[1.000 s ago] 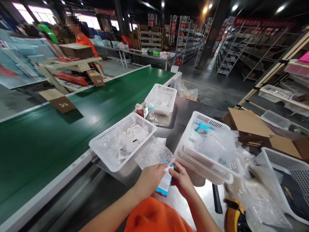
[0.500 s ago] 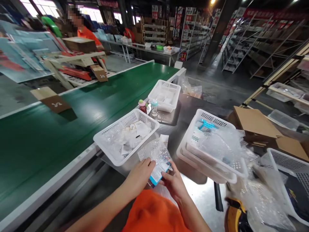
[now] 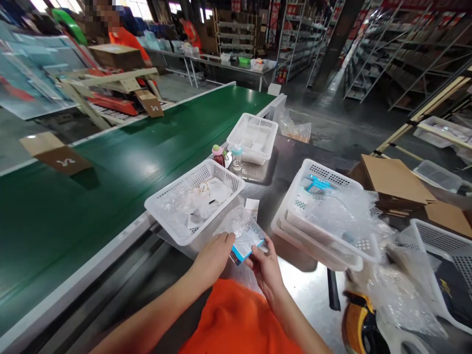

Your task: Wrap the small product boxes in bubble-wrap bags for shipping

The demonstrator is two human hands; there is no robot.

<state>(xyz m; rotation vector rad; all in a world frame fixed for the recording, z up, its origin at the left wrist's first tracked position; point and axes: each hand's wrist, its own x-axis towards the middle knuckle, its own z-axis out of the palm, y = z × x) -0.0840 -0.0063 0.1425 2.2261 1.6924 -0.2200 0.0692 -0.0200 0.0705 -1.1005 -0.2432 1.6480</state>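
Low in front of me is a flat blue-and-white box (image 3: 242, 249) with clear bubble wrap (image 3: 238, 221) over its far part. My right hand (image 3: 266, 263) pinches the box's right edge between thumb and fingers. At the left side, my left hand (image 3: 216, 253) is closed on the wrap and the box's edge, its fingertips curled over them. A small white paper slip (image 3: 252, 205) lies just beyond the wrap on the metal table (image 3: 265, 196). Left of it stands a white basket (image 3: 167, 233) with plastic-wrapped items and papers inside.
Stacked white baskets (image 3: 282, 233) with bubble wrap and a blue package stand right. A tape dispenser (image 3: 356, 319) and flat cardboard (image 3: 394, 179) lie farther right. A clear bottle (image 3: 236, 158) and another basket (image 3: 271, 140) are ahead. A green conveyor (image 3: 162, 147) carries an open carton (image 3: 55, 153).
Both hands keep their hold on the box and wrap, and the wrap has folded down more over the box. The view has shifted slightly; the carton on the conveyor appears farther left.
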